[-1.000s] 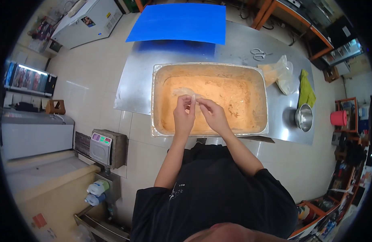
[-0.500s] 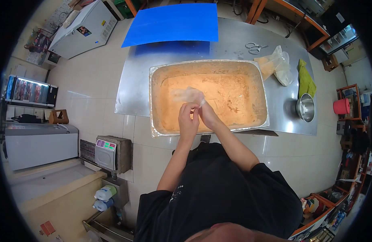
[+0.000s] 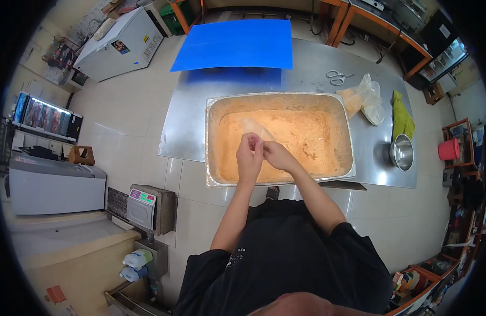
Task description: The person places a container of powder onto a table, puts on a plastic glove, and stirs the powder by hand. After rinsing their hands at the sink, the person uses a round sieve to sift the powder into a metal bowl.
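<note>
My left hand (image 3: 248, 152) is closed, with thumb and fingers pinching a thin clear plastic glove (image 3: 254, 127). Close against it, my right hand (image 3: 277, 155) also pinches the plastic with its fingertips. The glove spreads limp and see-through beyond my fingers; its exact outline is hard to make out. Both hands are over the near part of a large metal pan (image 3: 281, 96), whose floor is covered in an orange-tan powder (image 3: 306, 142).
The pan stands on a steel table (image 3: 185, 126). Beyond it lie a blue sheet (image 3: 237, 45) and scissors (image 3: 338, 78). To the right are a plastic bag (image 3: 367, 100) of powder, a green cloth (image 3: 402, 116) and a steel bowl (image 3: 401, 152). A scale (image 3: 142, 208) stands left.
The plastic that covered my right hand is now bunched between both hands' fingertips, and the right hand looks bare. My hands have drawn together. The view has shifted slightly.
</note>
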Demonstrator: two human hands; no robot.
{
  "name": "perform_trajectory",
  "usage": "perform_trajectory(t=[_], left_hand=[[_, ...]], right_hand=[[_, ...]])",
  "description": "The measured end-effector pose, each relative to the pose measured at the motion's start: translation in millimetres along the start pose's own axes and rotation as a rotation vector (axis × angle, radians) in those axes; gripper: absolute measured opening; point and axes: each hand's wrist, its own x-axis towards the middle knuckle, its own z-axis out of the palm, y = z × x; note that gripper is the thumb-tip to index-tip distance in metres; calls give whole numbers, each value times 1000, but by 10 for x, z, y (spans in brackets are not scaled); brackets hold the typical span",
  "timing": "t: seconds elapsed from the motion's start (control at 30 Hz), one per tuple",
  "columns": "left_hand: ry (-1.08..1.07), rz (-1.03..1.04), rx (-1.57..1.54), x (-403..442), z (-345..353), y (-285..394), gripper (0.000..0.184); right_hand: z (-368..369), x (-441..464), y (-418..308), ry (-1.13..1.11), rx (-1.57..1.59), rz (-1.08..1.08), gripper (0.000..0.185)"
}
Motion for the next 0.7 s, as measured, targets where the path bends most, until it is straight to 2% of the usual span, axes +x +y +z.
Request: perform_trajectory(t=[0.07,0.13,0.17,0.2,0.23,0.3,0.37,0.47,0.53,0.6,0.63,0.7], left_hand=[[-85,-101,14,90,-40,63,14],[-26,180,180,94,-44,251,17],[5,320,262,103,-34,367,18],[-25,330,227,58,-49,507,20],[-56,334,190,-72,-82,651,22],[-113,284,125,-341,-82,674,23],[-172,189,71,-526,-29,509,24],[-68,49,99,-573,94,344,27],[-30,61,106,-510,129,325,24],[-19,89,130,-440,158,289,19],[-26,112,151,-417,172,227,17],[-51,143,182,-387,185,208,13]], right_hand=[[-24,103,150,-52,-577,-150,25],[-2,167,183,-83,-50,-249,34],[-30,151,93,-28,-79,-340,40],[-57,133,-2,31,-113,-428,45],[-143,-18,-343,157,-439,-555,52],[-217,-189,-433,345,-595,-564,62],[-156,-229,-294,349,-278,-468,61],[-33,-269,-154,360,199,-305,66],[-40,-307,-143,271,555,-204,70],[-79,-361,-317,74,946,-112,72],[-80,-372,-335,9,1119,-89,65],[-64,-334,-283,126,968,-79,63]])
